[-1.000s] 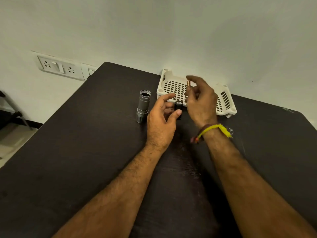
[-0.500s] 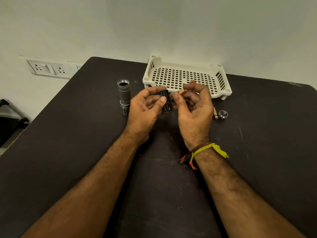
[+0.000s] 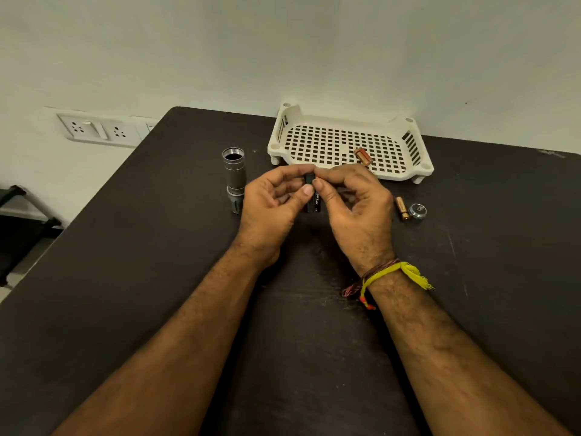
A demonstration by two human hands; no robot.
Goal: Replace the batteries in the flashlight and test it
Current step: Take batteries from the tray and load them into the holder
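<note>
A grey flashlight body [image 3: 235,177] stands head-down on the dark table [image 3: 125,278], its threaded end open at the top. Just right of it, my left hand [image 3: 270,202] and my right hand [image 3: 352,202] both pinch a black battery holder [image 3: 313,196] with a battery in it, held above the table. My right fingertips press on the holder's top end. A copper battery [image 3: 401,208] and the silver tail cap [image 3: 417,211] lie on the table to the right of my right hand. Another copper battery [image 3: 363,156] lies in the white tray [image 3: 283,143].
The perforated white tray stands at the table's far edge against the wall. A wall socket panel [image 3: 94,131] is at the left. A dark object [image 3: 19,215] stands on the floor beyond the table's left edge.
My right hand brought a battery down from above the tray to the black holder. My left hand took hold of the holder and lifted it. The view shifted.
</note>
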